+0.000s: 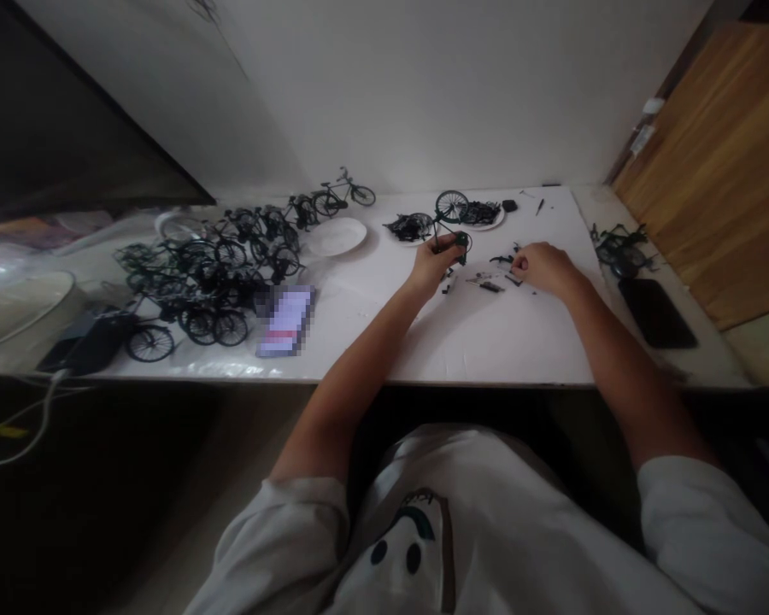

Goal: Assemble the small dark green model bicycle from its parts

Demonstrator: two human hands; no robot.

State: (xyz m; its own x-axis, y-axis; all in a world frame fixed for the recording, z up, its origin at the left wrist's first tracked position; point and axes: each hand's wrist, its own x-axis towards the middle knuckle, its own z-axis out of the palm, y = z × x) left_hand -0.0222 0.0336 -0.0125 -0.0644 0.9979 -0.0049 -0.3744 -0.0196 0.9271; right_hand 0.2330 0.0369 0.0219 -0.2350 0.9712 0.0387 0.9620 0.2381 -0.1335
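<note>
My left hand (437, 260) is closed around a dark miniature bicycle (452, 209), held tilted above the white board with one spoked wheel pointing up and away. To its right, my right hand (542, 266) has thumb and fingers pinched together over small dark parts (501, 260). Whatever sits between those fingertips is too small to make out. Loose tiny pieces (490, 286) lie on the board between my hands. Beyond the left hand are a pile of black wheels and parts (410, 226) and a plate of black parts (484, 213).
Many miniature bicycles (214, 265) crowd the left side, and one bicycle (344, 196) stands near the wall. A white plate (337, 237), a lit phone (286, 320) and a white basin (22, 307) are also there. On the right lie a dark phone (657, 312) and another miniature bicycle (623, 248).
</note>
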